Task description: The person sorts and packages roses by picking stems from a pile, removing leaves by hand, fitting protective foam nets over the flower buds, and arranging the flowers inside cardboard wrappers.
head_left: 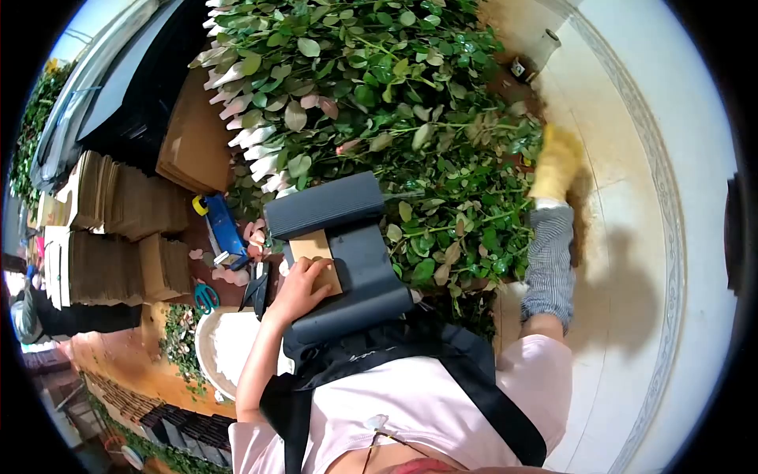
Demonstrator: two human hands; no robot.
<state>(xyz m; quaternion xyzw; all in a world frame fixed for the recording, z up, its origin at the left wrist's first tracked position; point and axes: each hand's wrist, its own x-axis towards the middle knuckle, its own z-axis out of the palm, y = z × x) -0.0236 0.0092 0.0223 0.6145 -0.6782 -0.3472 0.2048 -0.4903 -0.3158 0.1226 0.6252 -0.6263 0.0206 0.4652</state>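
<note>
My left hand [302, 288] is bare and rests on a brown cardboard piece [317, 246], its fingers slightly bent and apart. Under the cardboard lies a dark grey corrugated sheet [355, 257], curled up at its far and near edges. My right hand [555, 162], in a yellow glove below a striped sleeve cover, is at the right edge of the leafy rose stems [466, 201]. It is blurred, and its fingers cannot be made out. Several white-wrapped flower heads [257, 142] line the left end of the stems.
Stacks of folded cardboard [103, 265] stand at the left. Near them lie a blue tape dispenser [225, 225], teal-handled scissors [207, 298] and loose pink petals [254, 235]. A white tub [229, 347] stands by my left arm. A glass bottle [545, 49] is against the tiled wall [632, 182].
</note>
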